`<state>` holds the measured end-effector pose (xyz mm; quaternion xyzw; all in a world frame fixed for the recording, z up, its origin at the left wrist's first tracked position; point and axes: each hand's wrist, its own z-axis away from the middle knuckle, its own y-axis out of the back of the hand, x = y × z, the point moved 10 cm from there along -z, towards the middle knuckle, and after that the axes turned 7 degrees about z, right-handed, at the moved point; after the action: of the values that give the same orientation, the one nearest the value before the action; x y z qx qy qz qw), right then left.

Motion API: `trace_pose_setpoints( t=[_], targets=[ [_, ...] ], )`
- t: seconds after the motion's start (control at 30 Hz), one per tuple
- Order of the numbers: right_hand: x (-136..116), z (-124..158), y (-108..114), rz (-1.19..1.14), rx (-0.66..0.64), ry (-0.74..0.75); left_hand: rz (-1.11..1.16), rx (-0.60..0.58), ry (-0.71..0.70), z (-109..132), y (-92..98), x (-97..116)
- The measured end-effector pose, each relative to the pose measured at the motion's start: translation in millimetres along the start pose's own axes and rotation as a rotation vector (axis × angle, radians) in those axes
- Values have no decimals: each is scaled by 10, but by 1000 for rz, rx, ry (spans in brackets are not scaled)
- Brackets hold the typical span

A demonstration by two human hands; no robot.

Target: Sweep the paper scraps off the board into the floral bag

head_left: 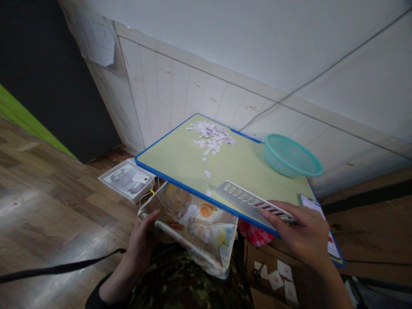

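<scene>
My right hand [302, 234] is closed on a flat grey-white slotted blade-like tool [247, 199] that lies on a small yellow-green table with a blue rim [167, 174]. A heap of small white paper scraps [210, 136] sits at the table's far side, with a few stray bits nearer. My left hand [141, 240] grips the edge of a printed cloth bag [199, 231] held open just under the table's near edge; some white scraps lie inside it.
A teal plastic basket [291, 155] stands on the table's right side. A phone or card [317, 210] lies by my right hand. A white box [127, 180] rests on the wooden floor at left. Scissors [256, 272] and paper squares [283, 277] lie below.
</scene>
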<state>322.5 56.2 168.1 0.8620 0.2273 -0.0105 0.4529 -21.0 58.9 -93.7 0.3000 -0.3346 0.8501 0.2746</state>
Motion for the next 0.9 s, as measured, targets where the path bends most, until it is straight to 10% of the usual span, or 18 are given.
trace_pose_setpoints(
  t=[0.9],
  targets=[
    [164,-239,-218,-149,16,-101,-20,-21,1,-14,-7,-13]
  ],
)
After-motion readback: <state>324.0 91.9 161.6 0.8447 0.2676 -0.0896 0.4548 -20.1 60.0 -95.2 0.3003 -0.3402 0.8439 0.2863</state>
